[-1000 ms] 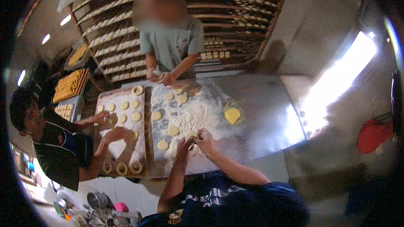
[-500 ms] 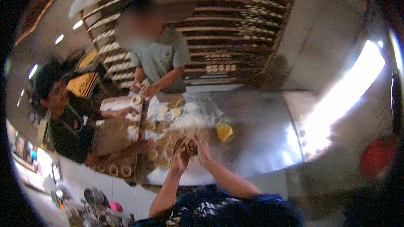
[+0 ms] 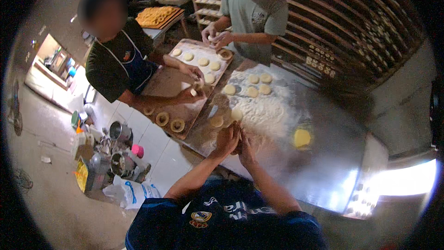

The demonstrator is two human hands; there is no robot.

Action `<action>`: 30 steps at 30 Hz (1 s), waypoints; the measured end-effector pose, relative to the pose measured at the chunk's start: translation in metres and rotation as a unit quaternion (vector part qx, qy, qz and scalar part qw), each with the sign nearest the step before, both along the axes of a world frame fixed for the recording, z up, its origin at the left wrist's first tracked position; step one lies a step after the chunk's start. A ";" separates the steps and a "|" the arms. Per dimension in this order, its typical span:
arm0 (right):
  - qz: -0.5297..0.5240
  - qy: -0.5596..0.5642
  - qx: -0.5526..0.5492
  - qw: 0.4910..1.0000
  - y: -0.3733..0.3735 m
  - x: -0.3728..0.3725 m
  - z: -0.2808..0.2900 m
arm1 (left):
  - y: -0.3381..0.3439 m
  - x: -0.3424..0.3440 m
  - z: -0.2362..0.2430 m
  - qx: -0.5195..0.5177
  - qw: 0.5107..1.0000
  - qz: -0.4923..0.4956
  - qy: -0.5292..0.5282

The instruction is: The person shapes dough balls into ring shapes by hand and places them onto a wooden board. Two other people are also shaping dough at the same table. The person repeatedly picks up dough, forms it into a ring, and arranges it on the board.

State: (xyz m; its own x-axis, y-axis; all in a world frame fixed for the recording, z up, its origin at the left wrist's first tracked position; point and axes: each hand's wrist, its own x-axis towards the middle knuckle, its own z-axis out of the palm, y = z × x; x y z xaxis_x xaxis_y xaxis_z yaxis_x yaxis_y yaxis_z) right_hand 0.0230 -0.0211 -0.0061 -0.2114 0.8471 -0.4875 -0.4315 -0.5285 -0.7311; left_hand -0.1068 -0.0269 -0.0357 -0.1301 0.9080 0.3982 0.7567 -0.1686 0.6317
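My left hand (image 3: 226,141) and right hand (image 3: 247,152) are pressed close together at the near edge of the worktable (image 3: 282,166). Their fingers close around a small brownish lump, mostly hidden between the palms, whose kind I cannot make out. Just beyond my fingertips lies a pale dough disc (image 3: 237,114), with a flatter, tan disc (image 3: 216,121) beside it. Several more rounds of dough (image 3: 252,92) sit farther off, around the spread of white flour (image 3: 266,112). Right of the flour is a yellow mass (image 3: 302,137).
A person in a dark shirt (image 3: 108,65) handles dough over a wooden board (image 3: 178,102) holding pale rounds and brown-rimmed rings (image 3: 177,125). Opposite, a person in grey (image 3: 254,18) shapes a piece. Racks (image 3: 342,23) stand behind; pots (image 3: 120,131) and a white bag (image 3: 132,193) cover the floor at left.
My view has swung left, bringing the floor items and the board more fully in. My hands have drawn closer together around the lump, covering more of it.
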 end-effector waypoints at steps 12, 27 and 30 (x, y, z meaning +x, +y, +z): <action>0.067 -0.130 0.038 0.988 0.017 -0.144 -0.046 | -0.027 -0.128 0.011 -0.149 0.880 0.070 -0.445; -0.134 -0.443 0.271 0.844 0.080 -0.214 -0.059 | 0.037 -0.304 0.003 -0.192 0.978 0.078 0.036; -0.160 -0.534 0.188 0.809 0.062 -0.172 -0.042 | 0.051 -0.308 0.003 -0.202 0.979 0.024 0.022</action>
State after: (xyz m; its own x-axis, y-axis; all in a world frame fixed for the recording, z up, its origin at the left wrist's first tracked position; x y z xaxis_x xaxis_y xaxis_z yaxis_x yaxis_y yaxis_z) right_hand -0.1492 0.0410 -0.0485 0.4205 0.9055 0.0573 0.4812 -0.1690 -0.8601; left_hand -0.4148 0.0240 -0.0328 -0.1666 0.9859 0.0136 0.7850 0.1243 0.6069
